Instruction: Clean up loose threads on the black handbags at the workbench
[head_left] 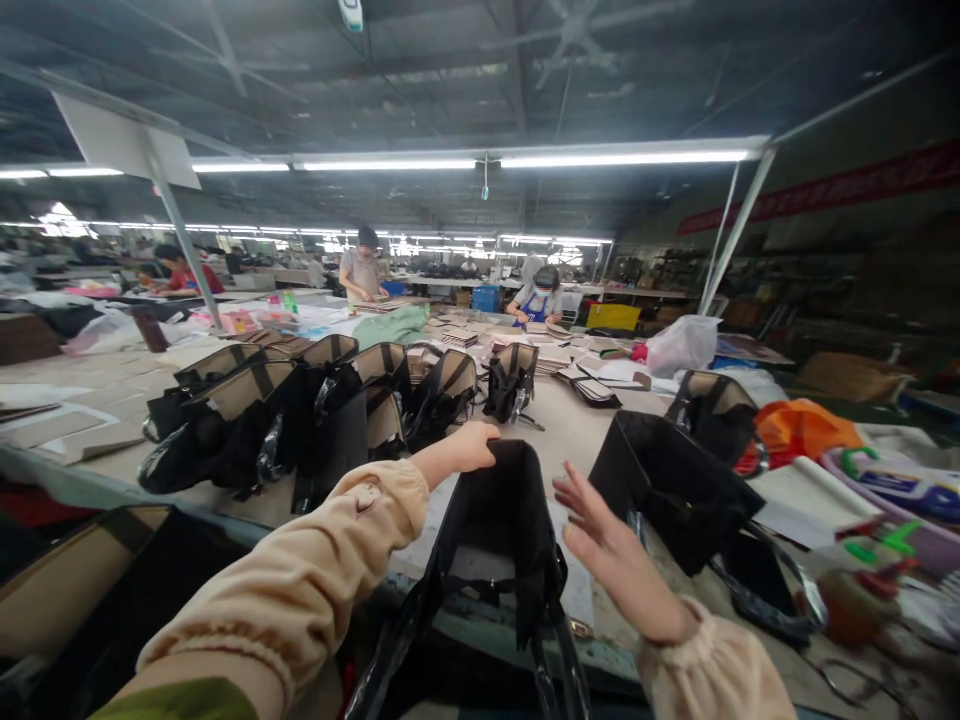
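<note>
Right in front of me a black handbag (517, 510) stands at the table's near edge, its mouth open and its long straps hanging toward me. My left hand (469, 447) grips the bag's far upper rim, with fingers closed over the edge. To the right of the bag my right hand (600, 535) hovers with fingers spread, apart from its side and holding nothing. Another black bag (667, 490) lies tilted just beyond my right hand. Beige sleeve covers are on both forearms.
Several black bags with tan insides (240, 400) crowd the left of the table (570, 420). Flat panels (589, 385) lie farther back. An orange bag (806, 430) and a red-green container (855, 600) sit at right. Two people (365, 268) work across the table.
</note>
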